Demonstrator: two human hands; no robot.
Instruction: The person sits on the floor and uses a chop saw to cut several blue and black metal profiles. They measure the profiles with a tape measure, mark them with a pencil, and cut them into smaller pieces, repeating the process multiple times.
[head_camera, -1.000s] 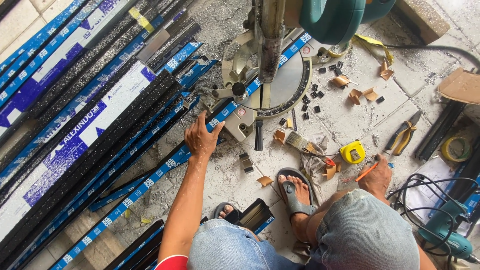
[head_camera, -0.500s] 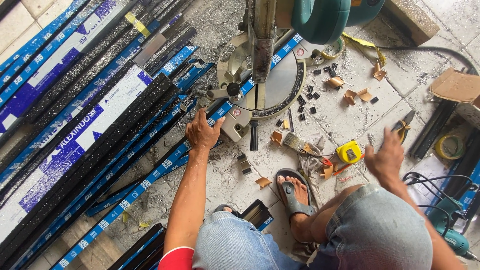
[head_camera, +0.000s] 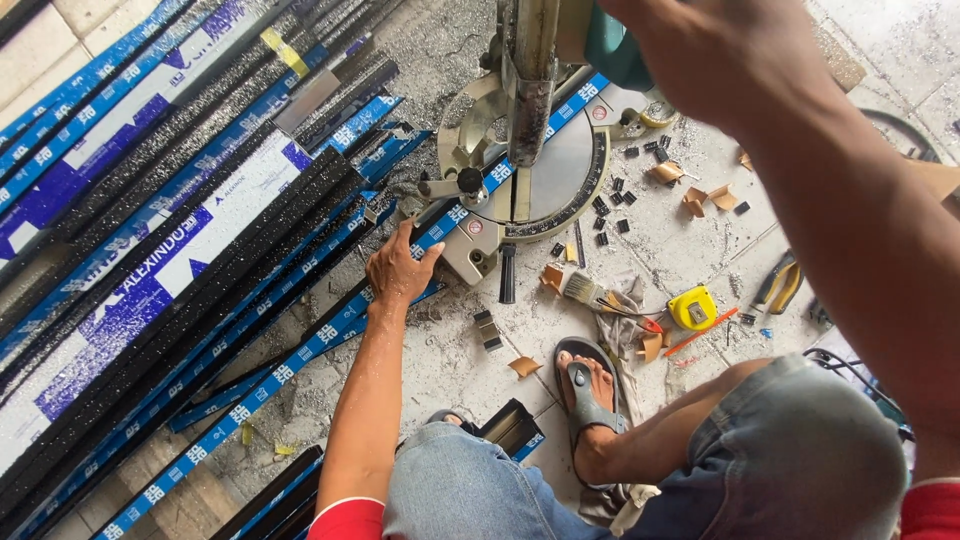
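The left hand (head_camera: 400, 268) presses flat, fingers spread, on a long blue-wrapped strip (head_camera: 300, 352) lying across the saw (head_camera: 530, 170) base. The right hand (head_camera: 720, 50) is raised at the saw's top; its fingers' state cannot be told.

The floor (head_camera: 700, 215) is of pale tiles, dusty with fine shavings and small scraps. At nine o'clock many long dark profiles (head_camera: 150, 330) with blue-and-white film lie stacked. At three o'clock lies a black cable (head_camera: 905, 130). Daylight is even.
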